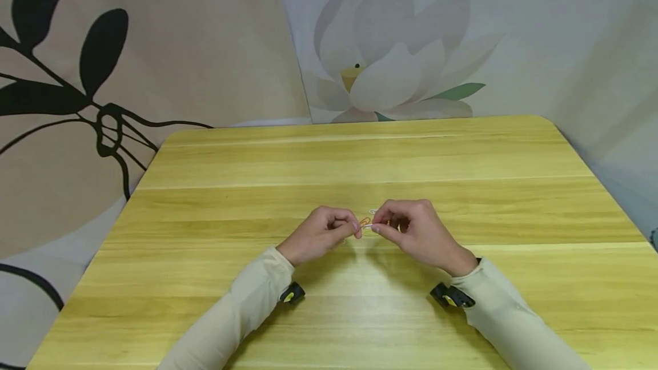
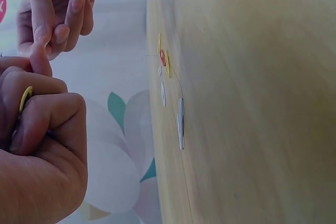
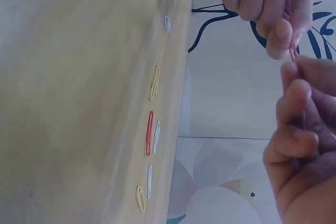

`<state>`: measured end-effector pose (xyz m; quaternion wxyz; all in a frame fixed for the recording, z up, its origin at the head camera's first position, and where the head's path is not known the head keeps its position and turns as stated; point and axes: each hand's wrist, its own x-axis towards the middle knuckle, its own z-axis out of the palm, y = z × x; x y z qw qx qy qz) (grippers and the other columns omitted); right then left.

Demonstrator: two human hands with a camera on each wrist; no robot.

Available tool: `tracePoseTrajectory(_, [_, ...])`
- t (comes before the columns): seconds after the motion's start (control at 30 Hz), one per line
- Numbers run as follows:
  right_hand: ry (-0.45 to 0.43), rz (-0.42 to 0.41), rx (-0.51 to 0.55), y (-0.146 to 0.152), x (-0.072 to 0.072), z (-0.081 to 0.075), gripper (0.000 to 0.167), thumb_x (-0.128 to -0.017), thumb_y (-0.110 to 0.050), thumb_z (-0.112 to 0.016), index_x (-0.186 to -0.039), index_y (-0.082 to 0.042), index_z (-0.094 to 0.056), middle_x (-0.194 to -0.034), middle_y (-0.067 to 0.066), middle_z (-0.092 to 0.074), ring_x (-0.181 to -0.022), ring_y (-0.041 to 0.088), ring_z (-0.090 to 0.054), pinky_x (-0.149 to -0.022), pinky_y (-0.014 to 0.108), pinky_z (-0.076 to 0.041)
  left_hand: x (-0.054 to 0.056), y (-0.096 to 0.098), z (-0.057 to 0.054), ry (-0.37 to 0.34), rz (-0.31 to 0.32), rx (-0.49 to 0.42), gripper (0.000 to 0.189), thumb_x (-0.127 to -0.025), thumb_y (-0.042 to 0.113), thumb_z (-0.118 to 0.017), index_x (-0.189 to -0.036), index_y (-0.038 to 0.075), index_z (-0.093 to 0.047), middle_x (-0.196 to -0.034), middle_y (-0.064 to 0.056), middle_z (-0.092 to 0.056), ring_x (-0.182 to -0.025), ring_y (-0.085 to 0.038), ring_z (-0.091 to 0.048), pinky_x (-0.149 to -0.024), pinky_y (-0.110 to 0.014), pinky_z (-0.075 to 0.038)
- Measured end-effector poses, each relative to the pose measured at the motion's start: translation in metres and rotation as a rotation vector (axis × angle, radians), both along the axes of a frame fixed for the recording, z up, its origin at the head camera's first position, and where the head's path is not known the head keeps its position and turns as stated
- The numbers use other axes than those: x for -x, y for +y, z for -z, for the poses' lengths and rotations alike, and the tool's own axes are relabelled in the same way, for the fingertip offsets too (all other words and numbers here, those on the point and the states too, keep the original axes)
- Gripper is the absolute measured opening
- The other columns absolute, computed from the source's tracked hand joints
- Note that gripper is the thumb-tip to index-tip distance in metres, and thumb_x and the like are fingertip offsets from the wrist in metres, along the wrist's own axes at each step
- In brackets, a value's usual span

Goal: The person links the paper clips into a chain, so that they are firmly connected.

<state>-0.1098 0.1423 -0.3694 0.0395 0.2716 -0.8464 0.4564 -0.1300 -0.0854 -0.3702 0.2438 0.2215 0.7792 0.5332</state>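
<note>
Above the table, my left hand (image 1: 321,233) pinches an orange-red paper clip (image 1: 365,222) between thumb and forefinger. A yellow paper clip (image 2: 25,98) shows between its curled fingers in the left wrist view. Facing it, my right hand (image 1: 418,233) has thumb and forefinger pinched at the other end of the red clip (image 3: 293,52). A thin white piece shows at the right fingertips in the head view; whether it is held or lies behind on the table, I cannot tell. The fingertips hide most of what is held.
Loose paper clips lie on the wooden table (image 1: 231,159) below and beyond the hands: a red clip (image 3: 149,132), yellow clips such as one (image 3: 155,83), and white clips such as another (image 3: 167,23). A printed cloth (image 1: 205,33) hangs behind the table's back edge.
</note>
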Motion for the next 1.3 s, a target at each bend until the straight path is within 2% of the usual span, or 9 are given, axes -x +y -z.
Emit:
tracePoseTrajectory(0.33, [-0.051, 0.007, 0.031, 0.006, 0.003, -0.001, 0.005, -0.091, -0.007, -0.073, -0.088, -0.010, -0.074, -0.075, 0.005, -0.070, -0.057, 0.004, -0.049, -0.050, 0.021, -0.042, 0.000, 0.002, 0.001, 0.015, 0.014, 0.002, 0.025, -0.102, 0.020, -0.053, -0.096, 0.007, -0.073, -0.054, 0.006, -0.033, -0.047, -0.008, -0.026, -0.047, -0.022, -0.025])
tracePoseTrajectory(0.37, [-0.063, 0.008, 0.032, 0.007, 0.003, -0.002, 0.004, -0.091, -0.007, -0.072, -0.088, -0.010, -0.074, -0.075, 0.005, -0.070, -0.057, 0.004, -0.049, -0.050, 0.021, -0.042, -0.001, 0.002, 0.001, 0.019, 0.019, 0.002, 0.025, -0.102, 0.022, -0.054, -0.096, 0.008, -0.074, -0.057, 0.005, -0.040, -0.048, -0.009, -0.026, -0.049, -0.022, -0.028])
tracePoseTrajectory(0.47, [-0.112, -0.008, 0.042, 0.006, 0.003, -0.004, 0.005, -0.092, -0.007, -0.072, -0.090, -0.010, -0.074, -0.078, 0.008, -0.072, -0.058, 0.005, -0.051, -0.050, 0.022, -0.043, -0.001, 0.001, 0.001, 0.036, 0.031, 0.008, 0.024, -0.102, 0.025, -0.056, -0.105, 0.013, -0.077, -0.079, -0.001, -0.069, -0.058, -0.010, -0.040, -0.063, -0.023, -0.041])
tracePoseTrajectory(0.57, [-0.184, -0.032, 0.072, 0.007, 0.002, -0.005, 0.007, -0.093, -0.005, -0.069, -0.094, -0.010, -0.074, -0.083, 0.012, -0.074, -0.058, 0.006, -0.052, -0.051, 0.023, -0.044, -0.002, 0.001, 0.002, 0.035, 0.031, 0.004, 0.024, -0.102, 0.026, -0.059, -0.115, 0.014, -0.076, -0.120, -0.004, -0.074, -0.082, -0.011, -0.061, -0.083, -0.025, -0.050])
tracePoseTrajectory(0.7, [-0.288, -0.062, 0.121, 0.010, 0.002, -0.007, 0.011, -0.096, -0.005, -0.064, -0.099, -0.010, -0.074, -0.085, 0.017, -0.072, -0.056, 0.019, -0.052, -0.051, 0.024, -0.044, -0.003, 0.001, 0.002, -0.015, 0.015, -0.034, 0.023, -0.101, 0.023, -0.061, -0.114, 0.013, -0.077, -0.096, -0.009, -0.075, -0.078, -0.015, -0.067, -0.074, -0.025, -0.053])
tracePoseTrajectory(0.8, [-0.341, -0.081, 0.143, 0.011, 0.001, -0.008, 0.013, -0.098, -0.006, -0.062, -0.102, -0.010, -0.073, -0.084, 0.020, -0.069, -0.058, 0.031, -0.053, -0.050, 0.025, -0.044, -0.003, 0.002, 0.002, -0.027, 0.022, -0.065, 0.021, -0.101, 0.019, -0.060, -0.109, 0.009, -0.077, -0.079, -0.013, -0.064, -0.059, -0.015, -0.056, -0.061, -0.027, -0.050])
tracePoseTrajectory(1.03, [-0.365, -0.093, 0.168, 0.011, 0.003, -0.007, 0.012, -0.098, -0.003, -0.060, -0.101, -0.007, -0.072, -0.087, 0.017, -0.070, -0.056, 0.030, -0.054, -0.048, 0.025, -0.042, -0.003, 0.004, -0.002, 0.054, 0.040, -0.043, 0.022, -0.102, 0.018, -0.055, -0.104, 0.007, -0.075, -0.102, -0.017, -0.072, -0.069, -0.014, -0.050, -0.064, -0.022, -0.044])
tracePoseTrajectory(1.17, [-0.353, -0.091, 0.184, 0.011, 0.003, -0.006, 0.012, -0.098, -0.003, -0.060, -0.101, -0.004, -0.071, -0.087, 0.020, -0.070, -0.055, 0.028, -0.054, -0.046, 0.025, -0.042, -0.004, 0.004, -0.003, 0.054, 0.049, -0.034, 0.023, -0.103, 0.018, -0.053, -0.102, 0.008, -0.074, -0.098, -0.019, -0.070, -0.062, -0.013, -0.043, -0.062, -0.022, -0.040])
tracePoseTrajectory(1.3, [-0.348, -0.083, 0.185, 0.010, 0.004, -0.005, 0.011, -0.098, -0.003, -0.060, -0.102, -0.001, -0.070, -0.086, 0.022, -0.069, -0.054, 0.027, -0.054, -0.047, 0.025, -0.043, -0.003, 0.004, -0.002, 0.066, 0.082, -0.042, 0.023, -0.103, 0.017, -0.054, -0.099, 0.006, -0.074, -0.101, -0.014, -0.072, -0.066, -0.018, -0.047, -0.065, -0.022, -0.043])
